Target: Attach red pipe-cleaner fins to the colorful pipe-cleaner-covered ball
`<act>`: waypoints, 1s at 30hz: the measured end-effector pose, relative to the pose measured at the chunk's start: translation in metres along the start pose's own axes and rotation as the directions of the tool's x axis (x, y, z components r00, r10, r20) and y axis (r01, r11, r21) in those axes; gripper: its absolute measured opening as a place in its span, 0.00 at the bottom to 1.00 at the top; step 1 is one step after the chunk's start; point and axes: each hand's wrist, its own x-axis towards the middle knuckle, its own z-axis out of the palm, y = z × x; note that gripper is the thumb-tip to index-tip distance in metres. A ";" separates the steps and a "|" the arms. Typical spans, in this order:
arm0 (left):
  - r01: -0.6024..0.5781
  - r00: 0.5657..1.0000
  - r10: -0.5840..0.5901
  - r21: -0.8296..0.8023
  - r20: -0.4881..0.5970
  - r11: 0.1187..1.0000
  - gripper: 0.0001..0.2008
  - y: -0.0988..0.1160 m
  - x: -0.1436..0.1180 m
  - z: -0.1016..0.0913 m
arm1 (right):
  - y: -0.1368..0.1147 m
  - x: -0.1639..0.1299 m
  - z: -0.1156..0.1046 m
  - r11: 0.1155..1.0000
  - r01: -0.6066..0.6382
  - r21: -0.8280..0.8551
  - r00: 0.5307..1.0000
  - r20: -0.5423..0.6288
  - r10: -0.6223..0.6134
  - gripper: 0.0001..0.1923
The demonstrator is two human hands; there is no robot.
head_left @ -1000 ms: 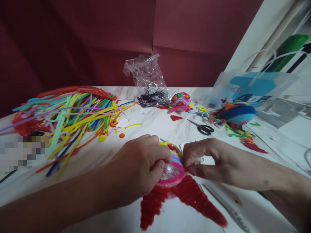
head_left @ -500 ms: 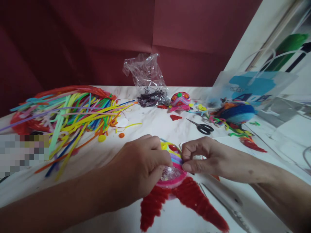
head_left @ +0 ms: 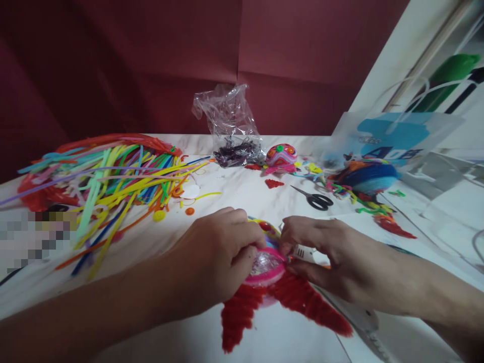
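Ball (head_left: pixel 264 262) sits between my 2 hands on desk (head_left: pixel 234 191): left hand (head_left: pixel 215 259) cups it, right hand (head_left: pixel 321 252) fingers pinch its pink rim; red tails (head_left: pixel 298 302) trail toward me.

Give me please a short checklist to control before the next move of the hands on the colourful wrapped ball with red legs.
1. Left hand grips the wrapped ball: ok, its fingers close around the left side.
2. Right hand pinches at the ball's right edge: ok, fingertips meet the pink band.
3. What the right fingers pinch: cannot tell, too small and hidden.
4. Red fuzzy legs lie free on the table: ok, spread below the ball, not under a hand.
5. Scissors clear of the hands: ok, they lie farther back.
6. Pipe cleaner pile out of the way: ok, off to the left.
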 end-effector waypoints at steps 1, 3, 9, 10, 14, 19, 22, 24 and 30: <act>-0.002 1.000 0.002 -0.003 -0.012 1.000 0.08 0.000 0.001 0.000 | 0.000 0.000 0.000 1.000 0.004 -0.004 1.000 0.010 -0.004 0.06; -0.018 0.999 0.018 0.017 -0.027 1.000 0.07 0.001 0.001 -0.001 | 0.001 0.000 -0.001 1.000 0.004 -0.005 0.999 0.033 -0.003 0.08; -0.075 0.996 0.078 0.103 -0.029 0.992 0.08 0.005 0.004 0.000 | 0.002 -0.001 -0.002 1.000 0.008 -0.016 0.999 0.047 -0.008 0.12; -0.082 0.996 0.086 0.113 -0.023 0.990 0.08 0.005 0.005 0.000 | 0.002 -0.001 -0.002 1.000 0.012 -0.014 0.999 0.046 -0.011 0.12; -0.123 0.992 0.124 0.146 0.002 0.982 0.08 0.004 0.007 0.002 | 0.002 -0.002 -0.002 0.999 0.032 -0.030 0.998 0.057 -0.030 0.11; -0.144 0.990 0.141 0.155 0.030 0.977 0.09 0.002 0.009 0.002 | 0.001 -0.001 -0.001 0.995 0.095 -0.041 0.992 0.093 -0.091 0.10; -0.149 0.989 0.145 0.141 0.038 0.979 0.10 0.003 0.009 0.001 | -0.002 -0.001 -0.001 0.987 0.134 -0.087 0.989 0.078 -0.128 0.11; -0.156 0.988 0.152 0.137 0.041 0.978 0.10 0.004 0.009 -0.001 | -0.004 -0.001 -0.001 0.977 0.150 -0.150 0.988 0.071 -0.140 0.12; -0.148 0.989 0.142 0.156 0.052 0.977 0.09 0.003 0.010 -0.001 | -0.013 0.002 -0.001 0.915 0.240 -0.326 0.971 0.098 -0.219 0.12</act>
